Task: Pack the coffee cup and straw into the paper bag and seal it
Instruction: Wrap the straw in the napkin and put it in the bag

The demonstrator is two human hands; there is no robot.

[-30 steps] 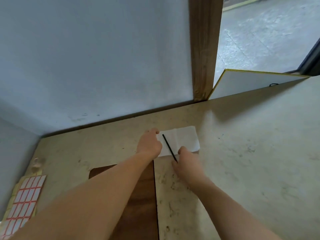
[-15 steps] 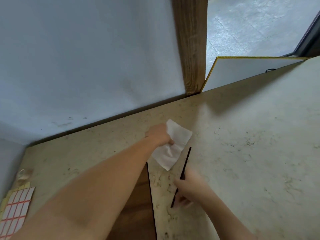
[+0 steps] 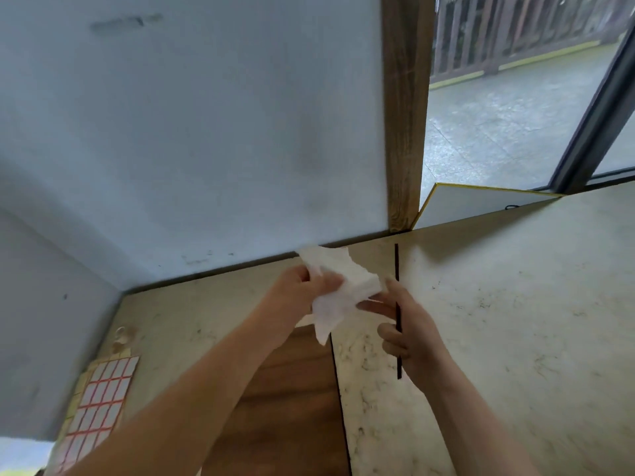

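The left hand (image 3: 302, 286) was curled round a crumpled white paper (image 3: 338, 293), and the paper was gripped between its thumb and fingers. The paper was held up off the counter (image 3: 498, 321). From the left hand, the paper was spread toward 1 o'clock and 5 o'clock.

The right hand (image 3: 409, 328) was seen just at 3 o'clock from the paper. A thin black straw (image 3: 398, 304) was held upright in it, with the fingers curled round the middle of the straw. The straw's ends were seen sticking out at 12 o'clock and 6 o'clock from that hand. The tips of the right hand's fingers (image 3: 372, 305) were touching the paper's edge.

Farther out, at 7 o'clock from the hands, a sheet of red-edged stickers (image 3: 99, 400) was laid on the counter by the wall (image 3: 189, 132). At 1 o'clock, a wooden post (image 3: 405, 115) was seen.
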